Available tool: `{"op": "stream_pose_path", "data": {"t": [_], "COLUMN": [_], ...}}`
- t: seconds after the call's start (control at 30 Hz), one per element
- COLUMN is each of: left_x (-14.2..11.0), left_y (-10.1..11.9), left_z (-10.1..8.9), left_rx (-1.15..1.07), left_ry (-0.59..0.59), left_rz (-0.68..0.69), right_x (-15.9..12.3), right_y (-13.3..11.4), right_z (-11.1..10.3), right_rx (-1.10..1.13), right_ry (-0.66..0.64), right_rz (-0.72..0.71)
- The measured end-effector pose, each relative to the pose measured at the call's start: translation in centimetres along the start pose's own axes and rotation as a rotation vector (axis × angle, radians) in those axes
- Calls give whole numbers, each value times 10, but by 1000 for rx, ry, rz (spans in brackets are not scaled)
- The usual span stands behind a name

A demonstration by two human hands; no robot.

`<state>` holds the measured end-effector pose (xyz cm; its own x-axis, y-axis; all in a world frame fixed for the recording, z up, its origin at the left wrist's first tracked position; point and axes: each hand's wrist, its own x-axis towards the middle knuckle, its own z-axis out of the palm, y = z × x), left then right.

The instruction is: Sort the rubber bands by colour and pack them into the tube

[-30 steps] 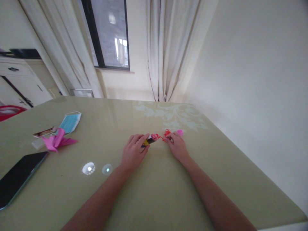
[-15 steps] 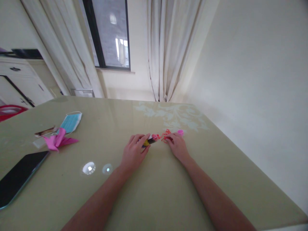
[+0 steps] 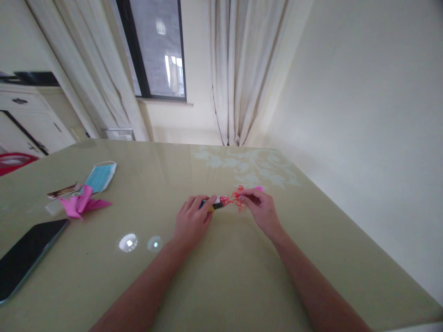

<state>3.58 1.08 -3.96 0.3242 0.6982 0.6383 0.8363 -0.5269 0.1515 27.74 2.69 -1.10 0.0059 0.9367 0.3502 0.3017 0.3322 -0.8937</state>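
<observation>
My left hand (image 3: 194,216) is wrapped round a small tube (image 3: 218,203) with a dark, white and yellow label, tilted to the right over the table. Bright red bits show at the tube's right end. Just to the right lies a loose heap of thin red pieces (image 3: 238,207). My right hand (image 3: 261,210) pinches thumb and forefinger together at this heap, on a small red piece whose exact kind is too small to make out. Behind the right hand's knuckles a pink cap (image 3: 259,188) is partly hidden.
On the left of the glossy table (image 3: 221,276) lie a pink folded-paper bird (image 3: 82,203), a blue face mask (image 3: 101,178), a narrow packet (image 3: 64,190) and a black phone (image 3: 29,253). A white wall (image 3: 363,138) borders the table's right edge.
My right hand has shifted slightly right and lifted a little, now covering more of the pink cap. The tube has turned closer to level in my left hand. More red pieces lie spread out.
</observation>
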Motion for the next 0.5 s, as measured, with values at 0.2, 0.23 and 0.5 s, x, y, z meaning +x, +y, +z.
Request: {"op": "stream_pose_path", "data": {"t": [0.2,0.23,0.5], "left_x": [0,0,1], "left_y": [4,4,2], "left_z": [-1,-2,-5], "left_rx": [-26,-19,37], "left_ry": [24,33,83], "left_rz": [60,79,159], "right_x": [-8,-8,-13], "right_y": [-7,-6,-9], "right_z": [14,15,15], "right_rx": [107,122,46], "right_ry": [-75,-69,-120], "right_rz": [7,20,-32]}}
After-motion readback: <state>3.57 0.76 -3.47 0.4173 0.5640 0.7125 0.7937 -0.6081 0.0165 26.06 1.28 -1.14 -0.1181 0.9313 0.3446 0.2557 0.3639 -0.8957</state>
